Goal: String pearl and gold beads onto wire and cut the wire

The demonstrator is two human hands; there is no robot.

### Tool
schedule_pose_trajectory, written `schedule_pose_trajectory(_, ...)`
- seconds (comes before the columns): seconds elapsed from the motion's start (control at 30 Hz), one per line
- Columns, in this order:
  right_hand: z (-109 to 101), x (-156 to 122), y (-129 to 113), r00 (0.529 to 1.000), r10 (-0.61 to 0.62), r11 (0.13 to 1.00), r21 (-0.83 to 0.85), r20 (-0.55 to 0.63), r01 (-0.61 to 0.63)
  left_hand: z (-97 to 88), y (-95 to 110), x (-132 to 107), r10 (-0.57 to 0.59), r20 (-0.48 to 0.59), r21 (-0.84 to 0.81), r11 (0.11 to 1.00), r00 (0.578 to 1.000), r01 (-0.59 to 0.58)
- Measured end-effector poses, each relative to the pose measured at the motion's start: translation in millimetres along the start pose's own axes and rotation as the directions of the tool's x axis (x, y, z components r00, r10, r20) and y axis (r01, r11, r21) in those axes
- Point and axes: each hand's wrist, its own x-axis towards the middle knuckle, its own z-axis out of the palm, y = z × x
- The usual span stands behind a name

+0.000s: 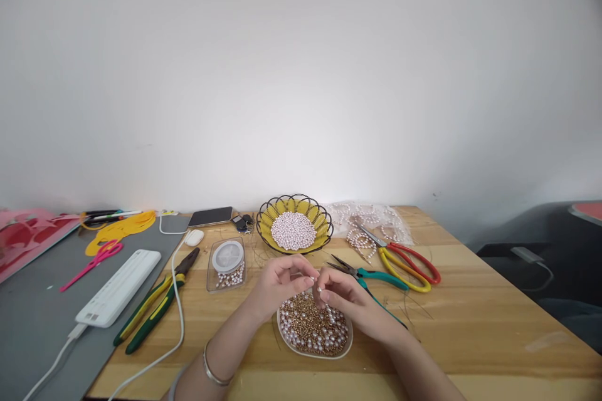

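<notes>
My left hand (277, 282) and my right hand (345, 301) meet fingertip to fingertip just above a shallow dish (314, 351) full of small gold and pearl beads. A pearl bead (319, 289) is pinched between the fingers of my right hand, and my left fingertips pinch something very fine beside it, too thin to make out. A bracelet is on my left wrist. Behind the hands stands a yellow wire basket (294, 208) heaped with pale pink pearls.
Teal-handled pliers (371, 274) and red-and-yellow scissors (404, 258) lie to the right, near strung pearl loops (360, 239). Left: a clear box with a cord spool (226, 263), green-yellow pliers (157, 307), a white power strip (120, 287), pink scissors (91, 261), a phone (211, 217).
</notes>
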Motion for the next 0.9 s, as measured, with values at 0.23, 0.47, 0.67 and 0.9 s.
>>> schedule_pose_trajectory(0.23, 0.4, 0.5, 0.7, 1.0, -0.001, 0.999, -0.038, -0.03, 0.0, -0.5, -0.5, 1.1, 0.042, 0.038, 0.005, 0.999, 0.998, -0.042)
schedule_pose_trajectory(0.47, -0.4, 0.9, 0.9, 0.999, -0.018, 0.994, -0.106, -0.038, 0.014, 0.0, -1.8, 0.5, 0.124, 0.079, 0.055, 0.99, 0.989, -0.128)
schedule_pose_trajectory(0.67, -0.7, 1.4, 5.9, 0.998, -0.049, 0.993, -0.106, -0.048, 0.043, 0.9, -4.0, -0.5, 0.096, 0.101, 0.134, 0.985, 0.99, -0.109)
schedule_pose_trajectory(0.9, -1.6, 1.3, 5.9, 0.995, -0.066, 0.996, -0.057, -0.079, 0.062, 1.7, 3.9, -1.3, 0.1, 0.002, 0.206, 0.974, 0.995, -0.098)
